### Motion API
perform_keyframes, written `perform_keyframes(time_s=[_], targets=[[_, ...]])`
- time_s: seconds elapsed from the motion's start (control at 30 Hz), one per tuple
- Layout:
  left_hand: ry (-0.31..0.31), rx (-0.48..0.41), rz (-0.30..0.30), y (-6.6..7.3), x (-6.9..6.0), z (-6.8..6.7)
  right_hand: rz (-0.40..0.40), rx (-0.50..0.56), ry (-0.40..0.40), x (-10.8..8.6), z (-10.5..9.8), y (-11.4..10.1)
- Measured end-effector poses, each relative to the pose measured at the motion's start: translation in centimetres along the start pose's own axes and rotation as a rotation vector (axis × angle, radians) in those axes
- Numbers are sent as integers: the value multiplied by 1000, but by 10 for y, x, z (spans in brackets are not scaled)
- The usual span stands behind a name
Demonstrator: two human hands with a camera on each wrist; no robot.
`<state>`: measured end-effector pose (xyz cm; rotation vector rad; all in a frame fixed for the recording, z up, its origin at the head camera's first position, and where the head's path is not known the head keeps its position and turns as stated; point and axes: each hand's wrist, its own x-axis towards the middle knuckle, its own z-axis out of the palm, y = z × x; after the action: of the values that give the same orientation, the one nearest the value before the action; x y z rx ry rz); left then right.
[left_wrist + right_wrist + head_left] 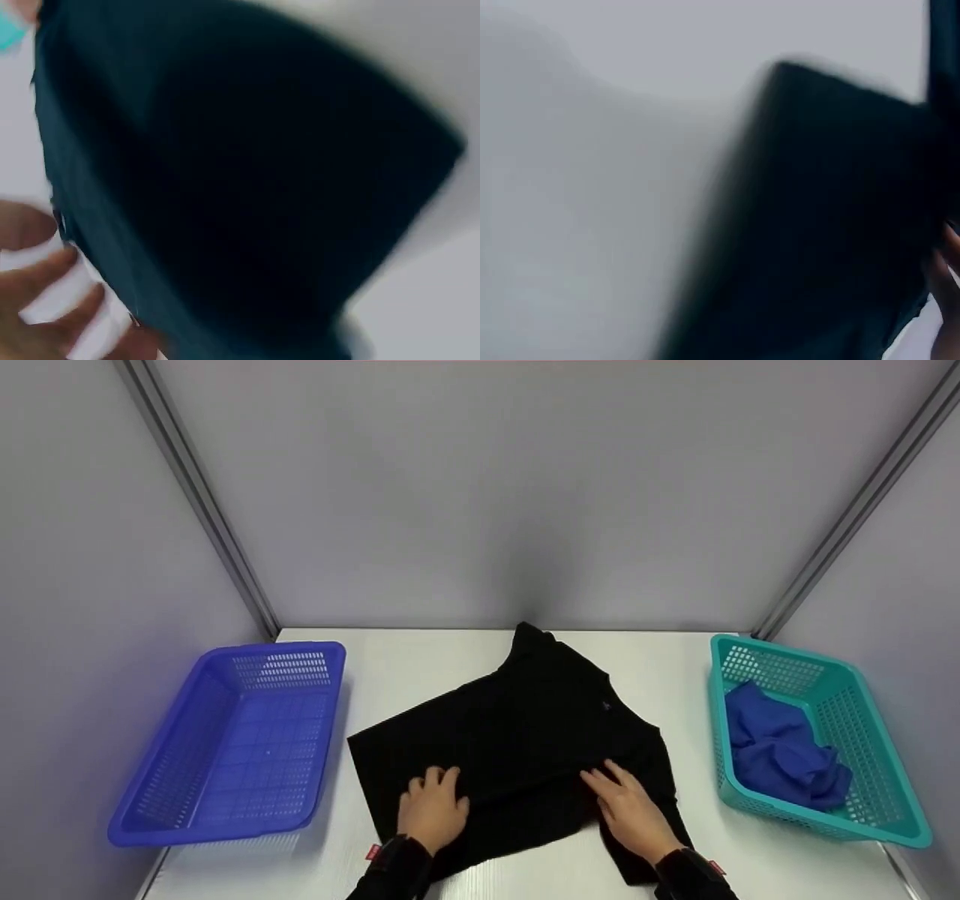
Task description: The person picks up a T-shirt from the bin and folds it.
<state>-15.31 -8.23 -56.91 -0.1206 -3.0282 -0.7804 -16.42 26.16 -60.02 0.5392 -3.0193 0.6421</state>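
A black shirt (525,727) with a small logo lies on the white table, its near part folded or bunched in a ridge. One sleeve points to the far side and the other toward the near right. My left hand (433,810) rests on the shirt's near left part, fingers spread. On the near right part, by the sleeve, my right hand (634,814) touches the cloth with its fingers extended. In the left wrist view, spread fingers (45,289) meet the shirt's edge. The right wrist view is blurred; a few fingers (943,281) show beside the dark cloth.
At the left stands a blue plastic basket (330,735) with nothing visible inside. A teal basket (892,780) at the right holds a crumpled blue cloth (784,750). Grey panels (480,495) enclose the white table (405,660) at the back and both sides.
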Motion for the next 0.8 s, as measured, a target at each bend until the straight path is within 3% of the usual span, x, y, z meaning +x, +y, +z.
perform_keyframes(time_s=[0.1, 0.2, 0.27, 0.33, 0.47, 0.5, 0.57, 0.63, 0.7, 0.8], targets=[[-157, 54, 19, -4, -9, 11, 44, -34, -60, -7, 0, 12], [-215, 67, 71, -12, -11, 17, 118, -74, -77, -11, -4, 18], [-178, 95, 103, -15, -11, 20, 150, -132, -51, -11, -5, 18], [-95, 162, 167, -13, -11, 26, 187, -215, -13, -11, -5, 16], [71, 336, 382, 5, -16, 40, 297, -384, 62, -7, -3, 10], [82, 366, 437, 9, -19, 42, 316, -419, 80, -5, -3, 8], [42, 383, 489, 16, -25, 45, 322, -490, 117, -2, -1, 4], [-23, 385, 477, 17, -29, 46, 298, -536, 164, 1, 1, 1], [-89, 380, 404, 11, -30, 44, 261, -551, 185, 3, 3, -1], [-100, 372, 286, -5, -25, 36, 212, -448, 131, 4, 4, -2]])
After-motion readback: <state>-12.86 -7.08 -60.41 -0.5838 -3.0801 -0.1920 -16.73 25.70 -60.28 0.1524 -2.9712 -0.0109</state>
